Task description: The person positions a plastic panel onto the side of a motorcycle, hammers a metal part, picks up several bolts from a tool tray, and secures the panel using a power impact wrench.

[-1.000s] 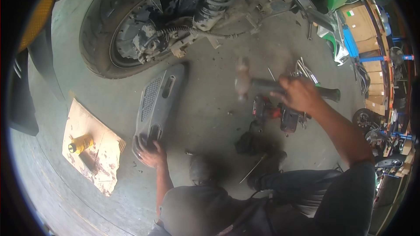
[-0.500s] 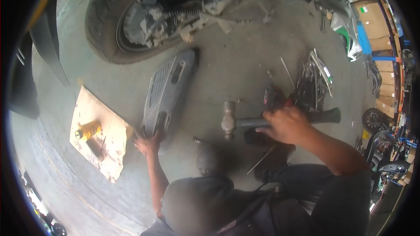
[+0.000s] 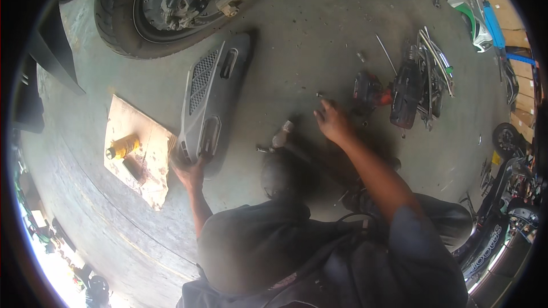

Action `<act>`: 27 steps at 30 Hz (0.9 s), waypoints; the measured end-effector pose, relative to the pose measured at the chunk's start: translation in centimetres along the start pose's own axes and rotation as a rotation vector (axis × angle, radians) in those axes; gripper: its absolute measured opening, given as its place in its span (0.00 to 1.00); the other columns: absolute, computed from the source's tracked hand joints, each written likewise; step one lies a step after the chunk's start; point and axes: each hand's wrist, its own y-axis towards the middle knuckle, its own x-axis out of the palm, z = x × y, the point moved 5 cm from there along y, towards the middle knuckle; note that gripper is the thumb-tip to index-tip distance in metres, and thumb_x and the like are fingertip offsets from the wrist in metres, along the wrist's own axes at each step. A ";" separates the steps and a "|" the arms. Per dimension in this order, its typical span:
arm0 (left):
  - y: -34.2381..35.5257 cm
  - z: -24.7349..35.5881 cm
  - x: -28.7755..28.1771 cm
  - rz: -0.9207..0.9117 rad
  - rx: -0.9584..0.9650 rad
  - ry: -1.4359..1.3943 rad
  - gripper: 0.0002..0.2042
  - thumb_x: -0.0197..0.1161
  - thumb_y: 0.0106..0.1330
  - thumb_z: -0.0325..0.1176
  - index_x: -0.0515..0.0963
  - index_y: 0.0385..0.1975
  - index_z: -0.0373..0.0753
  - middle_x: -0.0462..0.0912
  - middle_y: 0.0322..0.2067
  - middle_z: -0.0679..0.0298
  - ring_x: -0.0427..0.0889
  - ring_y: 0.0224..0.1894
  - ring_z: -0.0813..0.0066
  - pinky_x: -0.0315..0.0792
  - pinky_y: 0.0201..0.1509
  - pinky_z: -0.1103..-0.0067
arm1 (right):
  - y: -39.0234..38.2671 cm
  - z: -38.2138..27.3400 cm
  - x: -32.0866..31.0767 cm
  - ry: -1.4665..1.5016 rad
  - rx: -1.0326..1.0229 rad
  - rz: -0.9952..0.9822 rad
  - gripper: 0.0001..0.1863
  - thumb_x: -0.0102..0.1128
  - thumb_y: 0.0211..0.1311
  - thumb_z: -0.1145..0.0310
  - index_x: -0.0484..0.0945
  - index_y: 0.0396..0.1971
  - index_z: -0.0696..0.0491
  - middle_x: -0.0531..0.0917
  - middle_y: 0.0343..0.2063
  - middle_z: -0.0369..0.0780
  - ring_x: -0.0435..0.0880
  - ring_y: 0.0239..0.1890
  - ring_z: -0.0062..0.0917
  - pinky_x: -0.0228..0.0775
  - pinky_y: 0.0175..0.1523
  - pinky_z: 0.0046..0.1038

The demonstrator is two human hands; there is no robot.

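Observation:
My left hand (image 3: 190, 172) is closed on the near end of a long grey vented panel (image 3: 201, 105), which slopes away from me on its edge. My right hand (image 3: 334, 124) reaches forward over the floor with its fingers apart, holding nothing. Just beyond its fingertips lies a small bolt (image 3: 319, 94). The hammer (image 3: 282, 134) rests on the floor between that hand and my shoe (image 3: 277, 177), its handle in shadow. To the right of my right hand is a red and black power tool (image 3: 367, 90).
A motorcycle wheel (image 3: 123, 17) stands at the far left. At left, a yellow bottle (image 3: 124, 146) lies on cardboard (image 3: 149, 185). Several metal tools (image 3: 434, 68) are bundled at right beside a dark case-like object (image 3: 406, 94). A thin rod (image 3: 386, 54) lies beyond the power tool.
My right hand has let go of the hammer, which now lies on the floor, and has moved forward and left toward the bolt. My left hand keeps hold of the panel.

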 end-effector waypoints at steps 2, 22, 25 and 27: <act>-0.9 1.0 -1.3 -0.110 0.028 -0.515 0.46 0.72 0.45 0.24 0.50 0.65 0.31 0.60 0.61 0.50 0.63 0.62 0.59 0.67 0.62 0.67 | 2.6 0.6 0.9 -0.052 0.089 0.012 0.22 0.56 0.63 0.56 0.74 0.51 0.54 0.80 0.40 0.51 0.80 0.44 0.46 0.73 0.49 0.41; 8.2 32.5 1.5 0.128 0.883 -0.348 0.54 0.80 0.43 0.40 0.48 0.64 0.24 0.53 0.64 0.43 0.60 0.66 0.51 0.63 0.68 0.57 | 8.8 -4.2 -10.5 1.400 0.140 0.442 0.11 0.63 0.60 0.77 0.75 0.42 0.59 0.82 0.33 0.38 0.82 0.38 0.18 0.77 0.44 0.21; 8.4 32.3 0.9 0.259 0.992 -0.272 0.52 0.80 0.40 0.33 0.51 0.64 0.27 0.59 0.61 0.44 0.64 0.64 0.49 0.65 0.67 0.56 | 12.4 -6.3 -13.9 1.427 -0.005 0.646 0.10 0.64 0.59 0.76 0.76 0.39 0.58 0.83 0.35 0.41 0.83 0.37 0.22 0.78 0.43 0.22; 7.7 33.5 0.0 0.374 1.008 0.018 0.51 0.81 0.39 0.37 0.54 0.63 0.28 0.64 0.59 0.46 0.68 0.62 0.52 0.68 0.65 0.59 | 14.8 -7.1 -16.0 1.398 -0.103 0.837 0.07 0.64 0.57 0.77 0.77 0.35 0.58 0.83 0.34 0.43 0.84 0.37 0.24 0.79 0.41 0.24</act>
